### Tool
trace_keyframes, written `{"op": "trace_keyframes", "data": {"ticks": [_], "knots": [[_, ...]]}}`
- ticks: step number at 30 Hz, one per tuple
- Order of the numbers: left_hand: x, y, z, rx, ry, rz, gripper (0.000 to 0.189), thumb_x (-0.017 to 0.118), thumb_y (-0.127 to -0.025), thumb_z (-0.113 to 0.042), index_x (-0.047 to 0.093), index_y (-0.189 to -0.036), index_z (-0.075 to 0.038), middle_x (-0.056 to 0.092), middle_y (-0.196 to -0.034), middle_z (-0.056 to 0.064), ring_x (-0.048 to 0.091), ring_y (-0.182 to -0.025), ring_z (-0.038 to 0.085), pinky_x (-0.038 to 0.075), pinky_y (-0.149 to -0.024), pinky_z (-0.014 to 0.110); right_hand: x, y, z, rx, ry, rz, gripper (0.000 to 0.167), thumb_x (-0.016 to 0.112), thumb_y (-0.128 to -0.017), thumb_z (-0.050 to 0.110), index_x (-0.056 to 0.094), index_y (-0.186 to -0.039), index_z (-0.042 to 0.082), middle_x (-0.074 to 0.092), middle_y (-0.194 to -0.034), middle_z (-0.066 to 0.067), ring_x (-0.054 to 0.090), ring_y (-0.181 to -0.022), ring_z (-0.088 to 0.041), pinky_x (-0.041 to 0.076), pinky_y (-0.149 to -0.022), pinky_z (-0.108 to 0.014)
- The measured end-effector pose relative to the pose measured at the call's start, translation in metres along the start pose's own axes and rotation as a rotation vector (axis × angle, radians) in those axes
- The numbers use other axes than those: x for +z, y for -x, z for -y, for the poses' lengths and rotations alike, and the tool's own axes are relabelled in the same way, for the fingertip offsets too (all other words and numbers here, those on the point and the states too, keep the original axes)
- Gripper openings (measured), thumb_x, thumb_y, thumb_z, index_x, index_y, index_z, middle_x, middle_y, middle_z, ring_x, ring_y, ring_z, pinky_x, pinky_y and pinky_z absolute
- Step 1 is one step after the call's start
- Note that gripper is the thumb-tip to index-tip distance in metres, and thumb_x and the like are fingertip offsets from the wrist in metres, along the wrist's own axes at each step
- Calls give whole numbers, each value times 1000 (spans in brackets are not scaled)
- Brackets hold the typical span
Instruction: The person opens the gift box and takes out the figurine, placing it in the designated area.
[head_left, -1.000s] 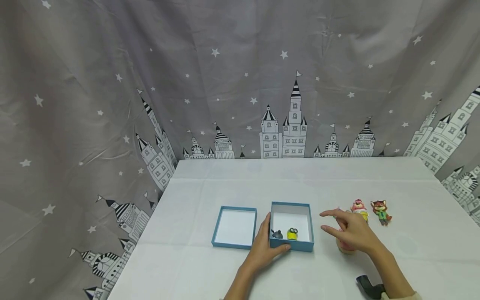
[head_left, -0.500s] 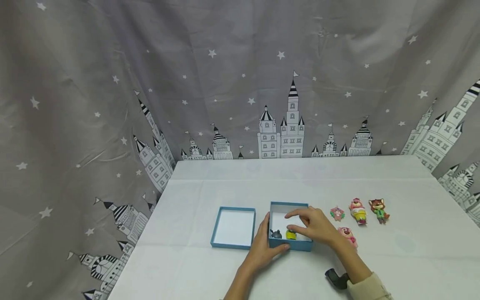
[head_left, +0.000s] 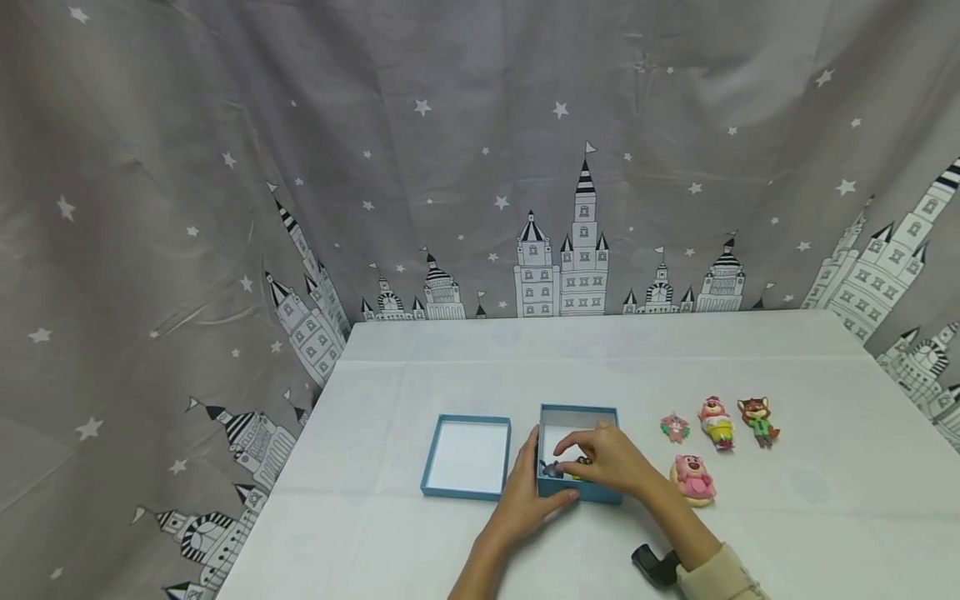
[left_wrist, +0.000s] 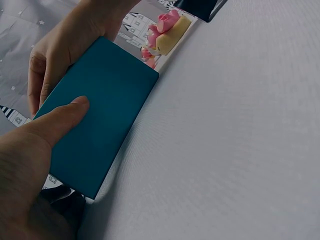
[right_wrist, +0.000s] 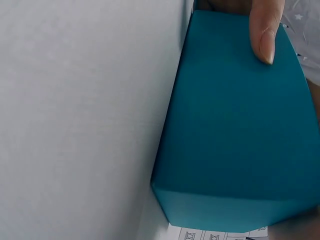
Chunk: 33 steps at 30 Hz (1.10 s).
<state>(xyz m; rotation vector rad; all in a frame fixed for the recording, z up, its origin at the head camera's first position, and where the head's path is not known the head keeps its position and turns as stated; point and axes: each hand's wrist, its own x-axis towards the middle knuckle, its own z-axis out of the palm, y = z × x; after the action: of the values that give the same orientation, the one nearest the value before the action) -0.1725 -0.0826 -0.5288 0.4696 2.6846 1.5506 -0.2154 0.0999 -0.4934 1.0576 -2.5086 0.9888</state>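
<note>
My left hand (head_left: 525, 483) holds the small blue box (head_left: 596, 492) at its left front corner, with the thumb across the front wall; the left wrist view shows that thumb flat on the box's teal side (left_wrist: 107, 125). Inside the box my right hand (head_left: 611, 461) reaches down, thumb and index finger apart, beside a small grey figurine (head_left: 551, 470). Whether the fingertips touch it is unclear. Under the right hand a yellow figurine (head_left: 581, 462) is mostly covered. In the right wrist view the box wall (right_wrist: 235, 110) hides the right fingertips.
Left of the box lies its shallow blue-edged lid (head_left: 466, 457). To the right are a small pink figurine (head_left: 675, 427), a pink and yellow one (head_left: 716, 423), a fox figurine (head_left: 758, 422) and a pink bear (head_left: 692, 480). A grey castle-print curtain (head_left: 450, 167) hangs behind.
My right hand has come from beside the pink bear on the right, over the box wall, down toward the grey figurine. The left hand stays on the box.
</note>
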Motion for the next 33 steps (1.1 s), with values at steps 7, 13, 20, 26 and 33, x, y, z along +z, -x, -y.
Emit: {"op": "trace_keyframes", "data": {"ticks": [7, 13, 20, 26, 33], "knots": [[0, 1, 1, 8, -6, -5, 103, 72, -77, -45, 8, -148, -8, 24, -147, 19, 29, -131, 37, 30, -102, 55, 3, -2, 3, 45, 44, 34, 15, 76, -74, 35, 70, -84, 25, 25, -52, 19, 23, -52, -1, 24, -53, -19], [-1, 1, 1, 9, -4, -1, 103, 71, -77, -46, 8, -148, -6, 23, -148, 18, 28, -132, 35, 29, -103, 53, 5, -2, 3, 44, 63, 24, 12, 75, -75, 35, 70, -81, 26, 25, -50, 19, 23, -52, -1, 34, -60, -26], [0, 1, 1, 6, -2, 3, 103, 72, -77, -44, 8, -148, -6, 22, -148, 18, 27, -132, 35, 29, -104, 53, 5, -1, 4, 55, 83, 31, 10, 75, -75, 32, 70, -81, 26, 25, -50, 19, 24, -52, -1, 39, -62, -30], [-1, 1, 1, -5, -2, 6, 103, 72, -77, -43, 7, -148, -7, 21, -149, 18, 27, -133, 35, 28, -104, 52, 4, -1, 4, 34, 84, 26, 9, 75, -76, 31, 70, -81, 25, 25, -50, 20, 24, -51, 1, 36, -63, -27], [-1, 1, 0, -10, 1, 9, 103, 72, -77, -44, 7, -148, -7, 21, -149, 18, 26, -133, 35, 28, -105, 52, 4, -1, 3, 40, 76, 24, 9, 74, -77, 30, 70, -82, 25, 25, -51, 19, 23, -52, 0, 25, -54, -20]]}}
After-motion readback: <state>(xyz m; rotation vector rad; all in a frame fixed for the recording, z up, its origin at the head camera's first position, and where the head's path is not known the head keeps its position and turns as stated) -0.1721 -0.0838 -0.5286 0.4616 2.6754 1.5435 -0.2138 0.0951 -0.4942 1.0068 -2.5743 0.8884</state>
